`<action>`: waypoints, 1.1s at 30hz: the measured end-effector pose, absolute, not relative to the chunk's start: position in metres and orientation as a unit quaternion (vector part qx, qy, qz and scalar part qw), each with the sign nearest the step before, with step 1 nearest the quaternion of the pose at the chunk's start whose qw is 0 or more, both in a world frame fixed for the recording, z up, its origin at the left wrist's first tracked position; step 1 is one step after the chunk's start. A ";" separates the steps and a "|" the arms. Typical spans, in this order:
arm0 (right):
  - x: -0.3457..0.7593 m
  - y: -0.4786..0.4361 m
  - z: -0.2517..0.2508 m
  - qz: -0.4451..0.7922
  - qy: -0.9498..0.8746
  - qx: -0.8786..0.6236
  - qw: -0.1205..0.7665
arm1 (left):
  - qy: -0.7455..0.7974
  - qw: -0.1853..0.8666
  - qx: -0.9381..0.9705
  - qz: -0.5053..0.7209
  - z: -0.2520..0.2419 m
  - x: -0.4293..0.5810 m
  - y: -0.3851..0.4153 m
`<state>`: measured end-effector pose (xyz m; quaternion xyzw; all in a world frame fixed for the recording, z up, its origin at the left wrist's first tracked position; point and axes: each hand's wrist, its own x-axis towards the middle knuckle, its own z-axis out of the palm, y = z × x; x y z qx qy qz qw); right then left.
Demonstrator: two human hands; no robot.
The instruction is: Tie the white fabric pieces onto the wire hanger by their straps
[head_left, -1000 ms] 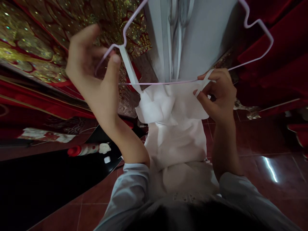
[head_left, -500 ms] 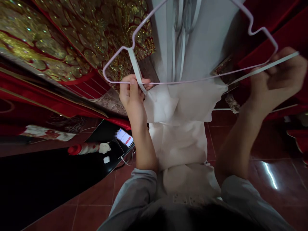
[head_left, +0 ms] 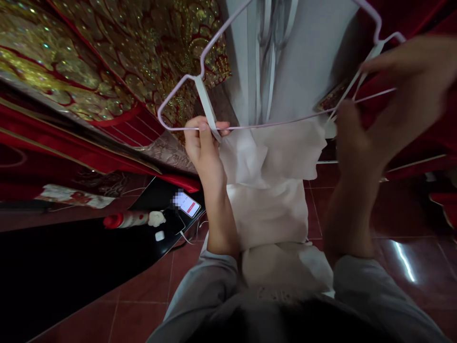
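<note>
A pale pink wire hanger (head_left: 282,123) is held up in front of me. My left hand (head_left: 207,140) is closed around its lower bar near the left corner, together with a white strap (head_left: 206,102) that loops over the left notch. Below the bar hangs a pale off-white garment (head_left: 267,209), with folds and ruffles. On the right, another white strap (head_left: 375,50) sits over the hanger's right notch. My right hand (head_left: 396,95) is beside that strap, blurred, thumb and fingers apart. It hides the hanger's right end.
Red and gold sequined garments (head_left: 143,52) hang at the left, a grey-white one (head_left: 303,57) straight ahead, and dark red cloth (head_left: 421,19) at the right. A black table (head_left: 71,271) carries a phone (head_left: 187,205), a red-capped bottle (head_left: 124,219) and a small white case (head_left: 159,236).
My right hand has moved inward from the right, and the right strap, earlier stretched outward, now lies over the hanger's right notch. The left hand keeps its hold, shifted slightly right.
</note>
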<state>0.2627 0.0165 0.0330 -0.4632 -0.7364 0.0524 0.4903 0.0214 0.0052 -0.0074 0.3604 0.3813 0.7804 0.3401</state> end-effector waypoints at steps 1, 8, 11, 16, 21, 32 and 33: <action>0.254 0.010 0.021 0.023 -0.743 -0.449 0.496 | 0.374 0.334 0.365 0.784 -0.008 0.022 0.004; 0.203 -0.006 -0.035 -0.033 -0.717 -0.462 0.521 | 0.428 0.222 0.451 0.751 -0.015 0.015 -0.022; 0.199 0.000 -0.042 -0.009 -0.718 -0.464 0.518 | 0.472 0.238 0.512 0.677 0.002 0.011 -0.038; 0.206 0.003 -0.047 0.020 -0.734 -0.441 0.516 | 0.364 0.360 0.467 0.721 0.057 -0.006 -0.023; 0.212 0.002 -0.045 0.021 -0.742 -0.446 0.500 | 0.318 0.332 0.341 0.820 0.063 -0.032 0.006; 0.218 -0.008 -0.032 -0.018 -0.763 -0.411 0.499 | 0.307 0.370 0.397 0.781 -0.001 0.026 -0.009; 0.222 -0.008 -0.034 -0.026 -0.739 -0.416 0.530 | 0.294 0.373 0.404 0.782 -0.001 0.030 -0.009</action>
